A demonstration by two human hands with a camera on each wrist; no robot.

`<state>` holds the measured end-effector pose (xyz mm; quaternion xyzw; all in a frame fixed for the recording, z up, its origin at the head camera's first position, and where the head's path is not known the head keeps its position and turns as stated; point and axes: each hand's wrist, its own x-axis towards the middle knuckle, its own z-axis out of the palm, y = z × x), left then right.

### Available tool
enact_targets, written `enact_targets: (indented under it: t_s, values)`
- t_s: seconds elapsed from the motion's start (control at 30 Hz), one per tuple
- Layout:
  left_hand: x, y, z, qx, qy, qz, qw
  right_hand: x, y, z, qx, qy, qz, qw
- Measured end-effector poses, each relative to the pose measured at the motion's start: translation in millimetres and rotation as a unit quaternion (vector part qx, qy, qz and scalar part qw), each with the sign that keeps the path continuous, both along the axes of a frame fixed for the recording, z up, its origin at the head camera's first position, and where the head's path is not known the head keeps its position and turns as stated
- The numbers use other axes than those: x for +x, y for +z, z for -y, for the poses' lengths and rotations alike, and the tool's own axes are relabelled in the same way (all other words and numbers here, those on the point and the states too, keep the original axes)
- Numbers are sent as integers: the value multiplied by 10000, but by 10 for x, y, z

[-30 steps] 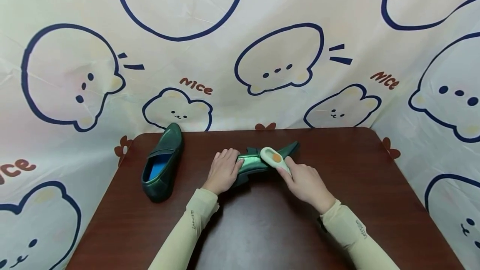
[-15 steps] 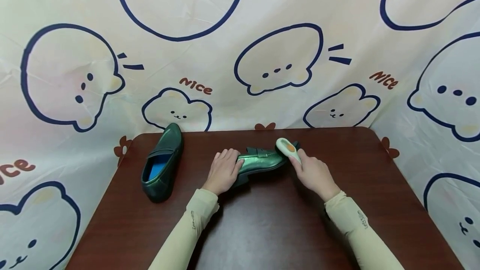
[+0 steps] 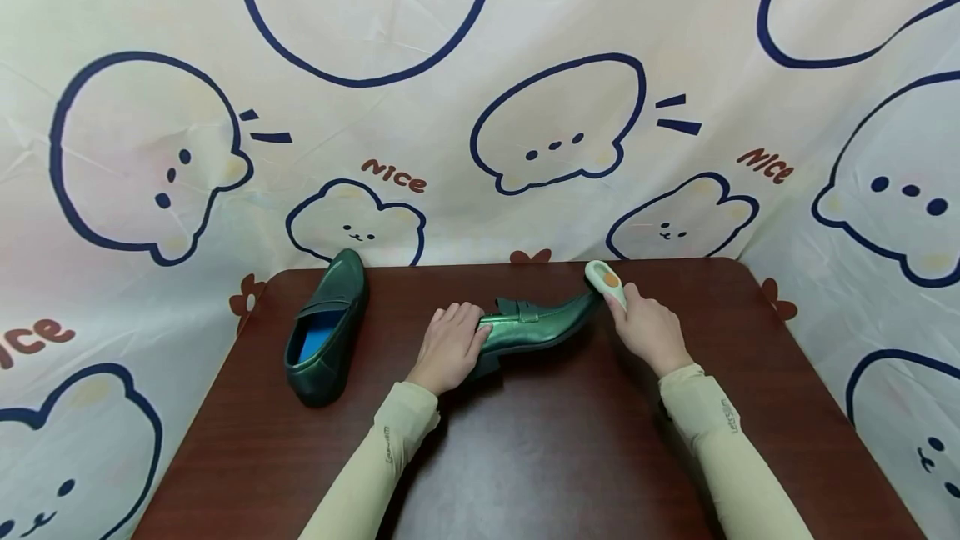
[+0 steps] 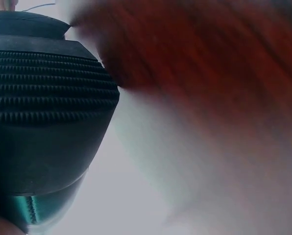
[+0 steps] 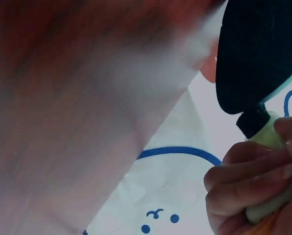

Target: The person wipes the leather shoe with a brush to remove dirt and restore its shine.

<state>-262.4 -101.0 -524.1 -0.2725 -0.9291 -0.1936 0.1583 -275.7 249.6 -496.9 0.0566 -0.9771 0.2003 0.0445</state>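
Observation:
A metallic green loafer [image 3: 536, 325] is held on the brown table, heel toward the left and toe to the right. My left hand [image 3: 448, 346] grips it at the heel. My right hand [image 3: 654, 327] holds a pale green brush [image 3: 604, 280] with an orange oval on it, at the loafer's toe. In the right wrist view, curled fingers [image 5: 249, 178] wrap the brush's pale body, and its black bristles [image 5: 254, 120] meet the tip of the dark sole [image 5: 258, 54]. The left wrist view shows the ridged sole [image 4: 48, 88] from below.
A second green loafer [image 3: 326, 340] with a blue insole stands at the left of the table, toe toward the back edge. The brown table [image 3: 540, 448] ends at a pale curtain [image 3: 555, 23] with blue cartoon outlines, at the back and both sides.
My right hand has moved the brush rightward along the loafer, from its middle to the tip of the toe. The left hand keeps its hold on the heel.

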Motion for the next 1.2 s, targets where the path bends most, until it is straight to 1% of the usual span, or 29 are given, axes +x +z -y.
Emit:
enact_targets:
  t_s: [0.07,0.13,0.27,0.37,0.43,0.47,0.57,0.7,0.77,0.9,1.03,1.1,1.2]
  values:
    - [-3,-1,-2,-25,4,20,10000,28,31,15,-27,13,-34,10000]
    - [-4,2,-4,8,18,28,10000,91,71,76,-161,133,-31,9998]
    - [0,-2,-8,73,50,22,10000,306,154,278,-535,692,41,9962]
    - [12,-15,-15,58,25,33,10000,459,153,392,-583,1031,77,9929]
    - [20,-22,-20,37,7,30,10000,512,117,422,-519,1104,72,9925]
    - [21,-24,-22,42,5,23,10000,520,95,421,-498,1063,83,9930]
    - [14,-24,-20,31,32,-28,10000,477,29,363,-408,805,36,9959]
    - [-14,-19,-6,-1,67,-86,9999,326,-27,231,-336,324,-35,9989]
    - [-21,-19,0,4,78,-76,9999,252,-46,174,-318,220,-45,9992]
    - [-29,-23,10,27,67,-34,10000,133,-70,83,-334,135,80,9993]
    - [-26,-19,2,29,44,-4,10000,18,-78,-78,-152,-170,217,9995]
    - [-20,-18,-1,28,46,-6,10000,-20,-84,-168,-37,-331,287,9990]
    - [-8,-16,11,18,76,-22,10000,-15,-72,-230,-68,-406,317,9987]
